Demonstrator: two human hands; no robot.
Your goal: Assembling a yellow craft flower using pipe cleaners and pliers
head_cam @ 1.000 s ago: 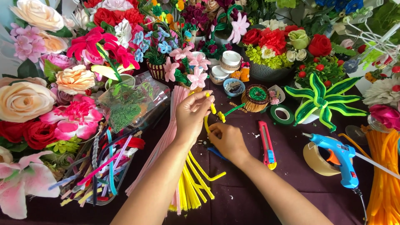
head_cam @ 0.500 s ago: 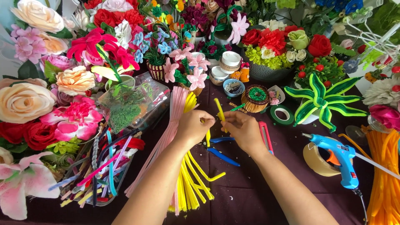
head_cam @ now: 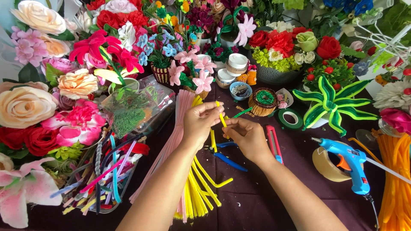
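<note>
My left hand [head_cam: 201, 122] and my right hand [head_cam: 246, 137] meet over the dark purple tabletop [head_cam: 257, 201], both pinching one short yellow pipe cleaner [head_cam: 221, 115] that stands nearly upright between the fingertips. Under my hands lies a bundle of yellow pipe cleaners [head_cam: 199, 188] beside a bundle of pink pipe cleaners [head_cam: 171, 137]. Blue-handled pliers [head_cam: 229, 160] lie on the cloth just below my right hand.
A red utility knife [head_cam: 273, 143] lies right of my hands. A blue glue gun [head_cam: 349, 164] rests on a tape roll [head_cam: 325, 167]. Green floral tape [head_cam: 291, 118], orange pipe cleaners [head_cam: 396, 179], a clear box of mixed pipe cleaners [head_cam: 102, 179] and many handmade flowers ring the table.
Both hands came together from the bundle area and lifted the short yellow pipe cleaner; my right hand moved up from near the pliers to grip it.
</note>
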